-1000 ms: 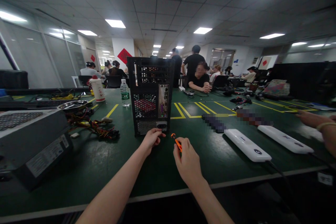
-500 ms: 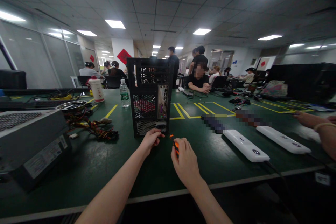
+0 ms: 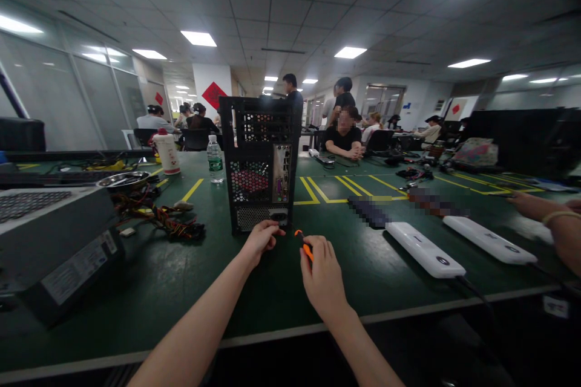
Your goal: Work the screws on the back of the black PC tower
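A black computer case (image 3: 261, 219) stands upright on the green table, with its back panel facing me. At its lower right corner, just below the power socket, is my left hand (image 3: 262, 243). Its fingers are curled together, with the fingertips against or very near the case; whatever they pinch, if anything, is too small to make out. To the right, my right hand (image 3: 322, 272) is closed around an orange-and-black screwdriver (image 3: 308, 251). Only the handle shows, tilted, its end pointing up towards the case; no shaft is visible.
A grey power supply unit (image 3: 63, 248) and a bundle of cables (image 3: 172, 224) lie left. Behind stand a water bottle (image 3: 215, 160) and a white cup (image 3: 167, 152). Two white devices (image 3: 424, 250) lie right, near another person's arm (image 3: 551, 217). A person (image 3: 344, 136) sits opposite.
My right hand has shifted slightly right and turned, and the screwdriver handle has rotated in its grip. My left hand stays at the case. People standing in the background have moved.
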The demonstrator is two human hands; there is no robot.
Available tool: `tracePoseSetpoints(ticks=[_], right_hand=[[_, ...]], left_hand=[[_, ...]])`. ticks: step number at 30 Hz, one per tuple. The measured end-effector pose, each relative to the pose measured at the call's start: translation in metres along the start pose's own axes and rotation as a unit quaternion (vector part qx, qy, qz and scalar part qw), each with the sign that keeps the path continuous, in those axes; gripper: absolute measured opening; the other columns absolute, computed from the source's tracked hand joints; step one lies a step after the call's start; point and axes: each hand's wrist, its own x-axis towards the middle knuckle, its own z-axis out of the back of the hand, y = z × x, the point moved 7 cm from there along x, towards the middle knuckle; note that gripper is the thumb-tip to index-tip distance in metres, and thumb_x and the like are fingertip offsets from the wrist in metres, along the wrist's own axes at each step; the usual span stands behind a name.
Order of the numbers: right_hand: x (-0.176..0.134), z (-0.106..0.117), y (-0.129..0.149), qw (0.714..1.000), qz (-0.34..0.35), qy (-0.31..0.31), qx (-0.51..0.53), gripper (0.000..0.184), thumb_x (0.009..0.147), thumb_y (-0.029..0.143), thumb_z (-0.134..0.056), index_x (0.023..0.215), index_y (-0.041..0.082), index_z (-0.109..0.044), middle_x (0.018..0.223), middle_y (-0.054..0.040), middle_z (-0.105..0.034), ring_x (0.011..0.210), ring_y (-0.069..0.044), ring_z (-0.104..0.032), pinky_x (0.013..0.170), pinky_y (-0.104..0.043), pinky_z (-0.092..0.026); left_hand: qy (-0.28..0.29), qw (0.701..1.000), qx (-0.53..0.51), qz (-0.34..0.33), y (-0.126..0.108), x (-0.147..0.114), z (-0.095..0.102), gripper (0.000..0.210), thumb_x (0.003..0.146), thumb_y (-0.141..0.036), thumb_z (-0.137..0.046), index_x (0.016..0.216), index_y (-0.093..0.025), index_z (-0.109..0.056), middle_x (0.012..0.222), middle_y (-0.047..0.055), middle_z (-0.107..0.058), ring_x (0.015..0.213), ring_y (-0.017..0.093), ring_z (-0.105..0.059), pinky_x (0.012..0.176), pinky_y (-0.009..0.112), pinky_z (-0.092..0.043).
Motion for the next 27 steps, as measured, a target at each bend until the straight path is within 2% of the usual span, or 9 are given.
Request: tracePoseSetpoints(ticks=[6, 10, 13, 19, 22, 24, 27], right_hand=[[0.0, 0.002, 0.005, 0.999, 0.038, 0.001, -0.003, 0.015, 0.079, 0.01, -0.036, 0.089, 0.017, -0.044, 0.093, -0.0066, -0.049, 0.087, -0.02, -0.045, 0.076, -0.037, -0.039], [0.001, 0.001, -0.001, 1.0, -0.016, 0.009, 0.002, 0.014, 0.08, 0.021, -0.04, 0.093, 0.017, -0.043, 0.094, -0.0068, -0.048, 0.085, -0.019, -0.048, 0.071, -0.034, -0.042], [0.0, -0.003, -0.005, 0.999, -0.041, 0.026, 0.017, 0.017, 0.083, 0.023, -0.034, 0.097, 0.018, -0.042, 0.098, -0.0066, -0.047, 0.082, -0.016, -0.051, 0.066, -0.03, -0.044], [0.0, -0.004, 0.002, 0.999, 0.018, 0.032, -0.009, 0.02, 0.081, 0.014, -0.033, 0.098, 0.017, -0.043, 0.096, -0.0068, -0.05, 0.088, -0.018, -0.049, 0.075, -0.034, -0.041], [-0.001, -0.003, 0.003, 0.999, 0.022, 0.028, -0.015, 0.019, 0.081, 0.014, -0.032, 0.096, 0.017, -0.044, 0.095, -0.0068, -0.051, 0.088, -0.018, -0.05, 0.075, -0.034, -0.042], [-0.001, -0.003, -0.001, 1.0, -0.001, 0.025, -0.014, 0.017, 0.083, 0.018, -0.032, 0.095, 0.017, -0.044, 0.093, -0.0066, -0.05, 0.084, -0.017, -0.052, 0.07, -0.031, -0.044], [-0.001, -0.003, -0.009, 0.998, -0.058, 0.021, -0.027, 0.019, 0.084, 0.024, -0.029, 0.094, 0.018, -0.044, 0.089, -0.0058, -0.048, 0.07, -0.014, -0.055, 0.054, -0.025, -0.045]], left_hand=[[0.001, 1.0, 0.007, -0.005, 0.0, 0.001, 0.0, 0.024, 0.07, -0.022, -0.047, 0.092, -0.012, -0.046, 0.073, 0.006, -0.06, 0.036, 0.002, -0.036, 0.034, 0.016, -0.019], [0.002, 1.0, 0.005, -0.003, 0.002, 0.002, 0.001, 0.025, 0.07, -0.023, -0.048, 0.093, -0.012, -0.046, 0.075, 0.007, -0.06, 0.036, 0.002, -0.037, 0.034, 0.015, -0.02], [0.002, 1.0, 0.002, -0.006, 0.002, 0.002, 0.001, 0.027, 0.069, -0.023, -0.048, 0.094, -0.012, -0.046, 0.074, 0.006, -0.06, 0.036, 0.002, -0.037, 0.034, 0.015, -0.021], [-0.001, 1.0, 0.001, -0.003, 0.003, 0.003, 0.001, 0.026, 0.069, -0.023, -0.048, 0.092, -0.012, -0.046, 0.072, 0.006, -0.06, 0.036, 0.002, -0.036, 0.034, 0.015, -0.02], [-0.002, 1.0, 0.002, -0.004, 0.004, 0.004, 0.002, 0.025, 0.069, -0.023, -0.048, 0.092, -0.013, -0.047, 0.072, 0.006, -0.06, 0.036, 0.002, -0.036, 0.034, 0.015, -0.021], [0.0, 1.0, 0.003, -0.005, 0.004, 0.004, 0.002, 0.026, 0.069, -0.023, -0.049, 0.092, -0.013, -0.047, 0.073, 0.006, -0.06, 0.036, 0.002, -0.036, 0.034, 0.015, -0.021], [0.001, 1.0, 0.005, -0.007, 0.004, 0.004, 0.003, 0.027, 0.069, -0.024, -0.049, 0.093, -0.013, -0.047, 0.074, 0.006, -0.06, 0.037, 0.002, -0.037, 0.035, 0.015, -0.021]])
